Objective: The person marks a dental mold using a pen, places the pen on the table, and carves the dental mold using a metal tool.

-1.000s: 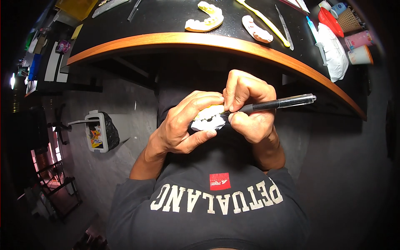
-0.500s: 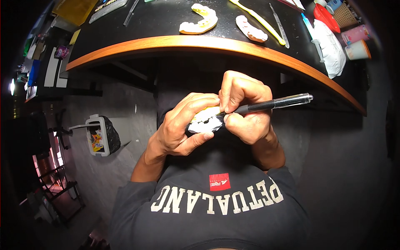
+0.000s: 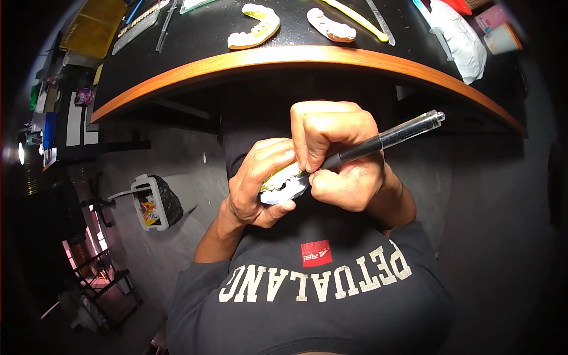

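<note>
My left hand (image 3: 242,186) is closed around a pair of dental casts, fingers over the top and thumb underneath. The upper cast (image 3: 278,179) is yellowish, and the lower cast (image 3: 281,194) is white; their tooth rows face each other with a dark gap between. In my right hand (image 3: 346,157) is a black pen (image 3: 408,131) with a clear end, pinched close to its tip. That tip meets the right side of the casts, where my fingers hide the exact contact. Both hands are above my lap, in front of the table edge.
On the black table (image 3: 195,38) with its wooden edge lie a horseshoe-shaped cast (image 3: 255,36), a smaller cast (image 3: 331,26), a yellow toothbrush-like handle (image 3: 361,22), a metal scalpel-like tool (image 3: 380,21) and a syringe (image 3: 441,42). A waste bin (image 3: 155,201) stands on the floor at left.
The view has shifted slightly. Both hands appear a little further left, and the casts are tilted more, their right side higher. The pen slants more steeply; both holds are kept.
</note>
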### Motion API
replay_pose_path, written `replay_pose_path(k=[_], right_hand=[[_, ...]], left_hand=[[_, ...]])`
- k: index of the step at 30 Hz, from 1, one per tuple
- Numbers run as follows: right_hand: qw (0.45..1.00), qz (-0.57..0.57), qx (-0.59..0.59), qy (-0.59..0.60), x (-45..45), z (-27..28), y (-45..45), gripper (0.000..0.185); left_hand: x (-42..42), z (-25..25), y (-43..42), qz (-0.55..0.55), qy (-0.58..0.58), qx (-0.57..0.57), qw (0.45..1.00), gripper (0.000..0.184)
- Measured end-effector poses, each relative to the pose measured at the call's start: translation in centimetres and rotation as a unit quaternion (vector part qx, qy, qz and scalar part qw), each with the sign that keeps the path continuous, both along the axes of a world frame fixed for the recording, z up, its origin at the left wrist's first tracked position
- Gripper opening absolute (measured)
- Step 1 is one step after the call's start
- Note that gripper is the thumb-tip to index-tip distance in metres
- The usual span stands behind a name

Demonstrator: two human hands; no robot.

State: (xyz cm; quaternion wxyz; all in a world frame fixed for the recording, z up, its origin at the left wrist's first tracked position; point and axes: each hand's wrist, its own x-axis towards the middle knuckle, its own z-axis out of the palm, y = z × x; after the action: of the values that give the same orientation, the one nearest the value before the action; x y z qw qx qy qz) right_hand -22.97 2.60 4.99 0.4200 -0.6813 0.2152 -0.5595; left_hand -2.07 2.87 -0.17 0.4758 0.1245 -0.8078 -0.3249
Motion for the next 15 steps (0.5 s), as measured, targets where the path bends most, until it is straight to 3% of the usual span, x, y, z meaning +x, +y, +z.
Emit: replay_pose_path(k=[4,15], right_hand=[[1.000,-0.011,-0.018,-0.005,0.39,-0.17,-0.15,0.019],[1.000,-0.006,-0.013,0.016,0.03,-0.06,-0.30,0.013]], left_hand=[[-0.01,-0.19,0.19,0.007,0.003,-0.003,1.000,0.065],[-0.13,-0.04,0.08,-0.001,0.000,0.019,1.000,0.066]])
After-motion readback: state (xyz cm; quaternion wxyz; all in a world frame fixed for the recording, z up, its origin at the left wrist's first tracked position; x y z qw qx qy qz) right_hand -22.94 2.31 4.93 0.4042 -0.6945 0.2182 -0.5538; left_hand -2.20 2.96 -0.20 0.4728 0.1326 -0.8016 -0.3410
